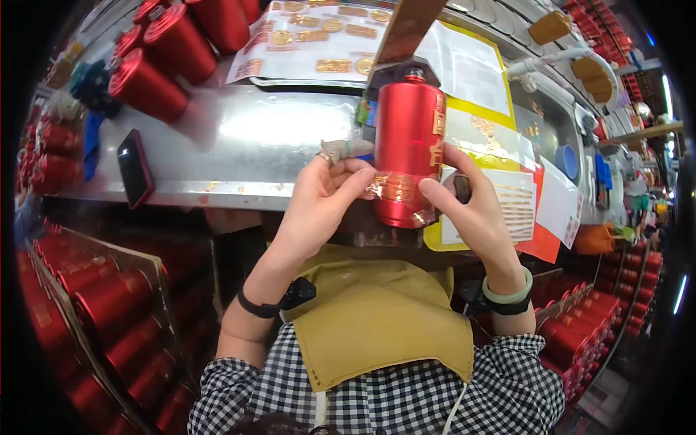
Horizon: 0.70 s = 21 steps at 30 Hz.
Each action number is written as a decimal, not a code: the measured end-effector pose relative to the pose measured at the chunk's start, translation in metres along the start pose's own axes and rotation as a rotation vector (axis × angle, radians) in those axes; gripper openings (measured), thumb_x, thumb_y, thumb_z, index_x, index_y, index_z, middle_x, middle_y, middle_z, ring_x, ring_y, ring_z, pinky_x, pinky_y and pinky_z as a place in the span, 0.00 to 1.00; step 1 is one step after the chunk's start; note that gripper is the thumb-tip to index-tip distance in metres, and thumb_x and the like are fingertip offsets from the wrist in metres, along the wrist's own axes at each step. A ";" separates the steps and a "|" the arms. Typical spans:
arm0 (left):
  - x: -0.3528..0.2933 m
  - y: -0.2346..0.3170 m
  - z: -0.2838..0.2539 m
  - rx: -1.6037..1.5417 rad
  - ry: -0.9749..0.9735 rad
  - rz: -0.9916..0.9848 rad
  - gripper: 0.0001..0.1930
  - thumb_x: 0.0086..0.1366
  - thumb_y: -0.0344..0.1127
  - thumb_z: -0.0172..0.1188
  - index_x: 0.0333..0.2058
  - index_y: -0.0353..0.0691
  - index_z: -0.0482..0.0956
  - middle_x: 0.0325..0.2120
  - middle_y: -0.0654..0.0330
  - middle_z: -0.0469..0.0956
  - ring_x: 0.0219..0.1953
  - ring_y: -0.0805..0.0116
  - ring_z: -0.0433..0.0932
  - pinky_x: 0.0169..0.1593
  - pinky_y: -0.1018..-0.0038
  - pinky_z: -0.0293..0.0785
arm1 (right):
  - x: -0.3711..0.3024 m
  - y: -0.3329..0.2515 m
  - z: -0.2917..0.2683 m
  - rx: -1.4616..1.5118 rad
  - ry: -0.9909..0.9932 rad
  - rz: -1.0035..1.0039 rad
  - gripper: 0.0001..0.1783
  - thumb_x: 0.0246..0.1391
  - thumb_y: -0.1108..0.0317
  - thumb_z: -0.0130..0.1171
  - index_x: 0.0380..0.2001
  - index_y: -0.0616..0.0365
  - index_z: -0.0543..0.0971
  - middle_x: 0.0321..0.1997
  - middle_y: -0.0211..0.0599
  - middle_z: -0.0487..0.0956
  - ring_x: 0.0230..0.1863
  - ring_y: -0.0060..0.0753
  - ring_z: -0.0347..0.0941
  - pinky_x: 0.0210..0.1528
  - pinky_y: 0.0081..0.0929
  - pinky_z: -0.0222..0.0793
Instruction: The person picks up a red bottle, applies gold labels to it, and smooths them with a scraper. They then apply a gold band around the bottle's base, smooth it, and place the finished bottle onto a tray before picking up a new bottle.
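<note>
A shiny red bottle (409,134) with gold lettering on its right side lies along a dark holder, its narrow dark neck pointing away from me. Across its lower part runs a gold decal strip (395,187) on clear film. My left hand (322,190) pinches the strip's left end between thumb and fingers. A beige cloth sleeve covers one of its fingertips. At the bottle's right side is my right hand (471,199), its thumb pressing by the strip's right end and its fingers partly hidden behind the bottle.
A metal worktable (217,145) carries a black phone (135,168), several red bottles (181,43) and a white sheet (304,40) of gold decals. To the right lie a yellow folder (500,80) and papers. Crates of red bottles (116,290) flank me; a blue cup (566,161) stands right.
</note>
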State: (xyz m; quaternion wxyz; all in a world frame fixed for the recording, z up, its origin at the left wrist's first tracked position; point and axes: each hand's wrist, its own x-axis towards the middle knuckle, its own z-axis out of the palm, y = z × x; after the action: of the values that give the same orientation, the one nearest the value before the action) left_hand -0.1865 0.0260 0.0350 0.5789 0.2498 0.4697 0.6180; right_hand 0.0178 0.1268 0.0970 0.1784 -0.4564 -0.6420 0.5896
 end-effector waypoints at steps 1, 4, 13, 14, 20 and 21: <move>0.001 -0.002 0.000 -0.011 0.005 0.009 0.14 0.71 0.26 0.63 0.52 0.30 0.73 0.42 0.58 0.80 0.45 0.72 0.81 0.50 0.74 0.81 | 0.001 -0.001 -0.001 -0.036 -0.014 0.065 0.37 0.62 0.68 0.68 0.68 0.72 0.65 0.52 0.39 0.80 0.47 0.21 0.77 0.47 0.22 0.76; 0.001 -0.004 0.005 -0.011 0.014 0.046 0.14 0.69 0.25 0.65 0.50 0.30 0.73 0.42 0.58 0.80 0.44 0.72 0.81 0.50 0.74 0.81 | -0.003 -0.006 0.003 -0.031 -0.016 0.129 0.37 0.62 0.68 0.69 0.67 0.72 0.65 0.50 0.39 0.80 0.46 0.22 0.78 0.45 0.23 0.77; 0.001 -0.007 0.004 -0.016 0.002 0.004 0.13 0.68 0.25 0.66 0.47 0.30 0.73 0.40 0.57 0.81 0.42 0.72 0.82 0.49 0.74 0.81 | -0.001 0.007 0.009 -0.092 0.026 -0.054 0.40 0.59 0.67 0.71 0.67 0.75 0.63 0.57 0.43 0.78 0.51 0.27 0.77 0.51 0.27 0.77; 0.001 -0.008 0.003 -0.018 0.003 0.005 0.13 0.68 0.25 0.66 0.47 0.30 0.73 0.40 0.57 0.81 0.42 0.72 0.82 0.49 0.74 0.81 | -0.001 0.005 0.012 -0.037 0.029 -0.037 0.40 0.59 0.69 0.71 0.67 0.76 0.62 0.58 0.44 0.77 0.52 0.27 0.77 0.51 0.26 0.77; 0.003 -0.009 0.000 0.001 -0.010 0.011 0.13 0.68 0.24 0.66 0.47 0.30 0.73 0.40 0.57 0.81 0.42 0.72 0.82 0.48 0.74 0.81 | 0.000 0.006 0.021 -0.052 0.110 -0.091 0.39 0.59 0.67 0.72 0.68 0.71 0.66 0.24 0.16 0.65 0.25 0.07 0.60 0.25 0.12 0.67; 0.003 -0.008 0.001 -0.011 -0.005 0.001 0.13 0.68 0.24 0.66 0.47 0.30 0.73 0.40 0.57 0.81 0.42 0.72 0.82 0.48 0.74 0.81 | 0.000 0.005 0.021 -0.046 0.099 -0.082 0.40 0.59 0.68 0.72 0.68 0.71 0.66 0.24 0.16 0.65 0.25 0.07 0.61 0.25 0.13 0.70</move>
State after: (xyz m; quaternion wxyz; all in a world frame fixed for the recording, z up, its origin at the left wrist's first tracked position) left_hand -0.1822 0.0286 0.0276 0.5810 0.2484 0.4648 0.6202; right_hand 0.0039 0.1137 0.0871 0.2235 -0.4622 -0.6641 0.5434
